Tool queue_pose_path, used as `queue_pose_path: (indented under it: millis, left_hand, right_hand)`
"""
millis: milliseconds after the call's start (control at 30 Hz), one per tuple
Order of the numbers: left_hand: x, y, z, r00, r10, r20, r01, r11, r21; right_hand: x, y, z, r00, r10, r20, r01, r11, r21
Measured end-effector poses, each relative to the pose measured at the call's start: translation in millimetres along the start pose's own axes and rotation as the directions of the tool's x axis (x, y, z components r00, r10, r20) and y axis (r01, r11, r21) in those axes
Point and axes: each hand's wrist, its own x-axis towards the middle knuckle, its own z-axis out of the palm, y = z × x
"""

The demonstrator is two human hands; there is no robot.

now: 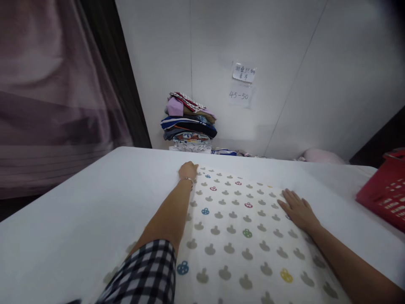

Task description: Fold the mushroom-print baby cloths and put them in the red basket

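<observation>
A white mushroom-print cloth (pixel 228 236) is lying spread across the white surface (pixel 72 219), its grey motifs mixing with a few blue, red, green and yellow ones, and its near part is running out of the bottom of the view. At its far left corner the left hand (pixel 188 170) is curling its fingers in, its grip pinching the cloth's edge. The right hand (pixel 299 209) is resting palm down on the right edge — fingers extended, grip relaxed and clasping nothing. A thin bracelet (pixel 187 180) is circling the left wrist, and a black-and-white checked sleeve (pixel 144 274) is covering the upper part of that arm. To the right, a red plastic basket (pixel 384 192) is standing near the surface's edge. Beyond the far edge, a stack of folded textiles (pixel 190 122) is leaning close to the pale wall (pixel 158 42), where two handwritten paper notes (pixel 244 73) are hanging — the lower one reading "45-50". A pinkish curtain (pixel 41 84) is draping at the left.
</observation>
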Motion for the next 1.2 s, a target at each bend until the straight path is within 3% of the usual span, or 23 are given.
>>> queue_pose_path:
  millis: [133,200,300,400,567,700,800,967,1100,1200]
  left_hand:
    - [-7.0,7.5,-6.9,0.998,0.057,-0.011,-0.057,0.998,0.002]
    - [-15.8,9.9,-5.1,0.977,0.214,-0.01,-0.214,0.976,0.038]
    - [-26.4,7.8,3.7,0.914,0.384,0.134,-0.4,0.909,0.119]
    - [-28.0,3.0,11.4,0.917,0.316,0.242,-0.357,0.922,0.151]
    - [-24.1,2.6,9.4,0.92,0.313,0.236,-0.354,0.923,0.153]
    - [-25.7,11.2,-0.7,0.922,0.249,0.295,-0.305,0.939,0.16]
    - [-39.4,17.4,-8.4,0.92,0.262,0.291,-0.319,0.932,0.172]
    - [-80.8,7.3,-11.4,0.853,0.445,0.274,-0.503,0.84,0.201]
    - [-90.6,-3.3,-10.7,0.866,0.365,0.342,-0.447,0.871,0.204]
    - [-90.3,1.1,-15.8,0.871,0.32,0.372,-0.406,0.896,0.18]
  right_hand:
    - [-1.5,-0.5,-2.6,0.997,-0.071,0.024,0.071,0.997,-0.015]
    - [-2.1,-3.2,-6.9,0.998,-0.041,0.037,0.041,0.999,-0.004]
    - [-1.6,-8.6,-13.9,0.998,0.021,0.063,-0.022,1.0,0.021]
    - [-0.5,-12.0,-18.1,0.995,0.045,0.093,-0.048,0.998,0.038]
    - [-0.6,-10.2,-16.0,0.997,0.033,0.068,-0.036,0.999,0.041]
    - [-0.9,-9.2,-14.8,0.998,-0.006,0.061,0.003,0.999,0.05]
    - [-0.3,-10.8,-16.7,0.998,0.017,0.067,-0.022,0.997,0.07]
    - [-0.4,-13.2,-20.1,0.998,0.021,0.067,-0.027,0.995,0.095]
    - [-3.1,-13.0,-21.6,0.998,-0.01,0.061,0.003,0.993,0.115]
    - [-3.1,-12.0,-23.2,0.997,-0.015,0.071,0.006,0.992,0.124]
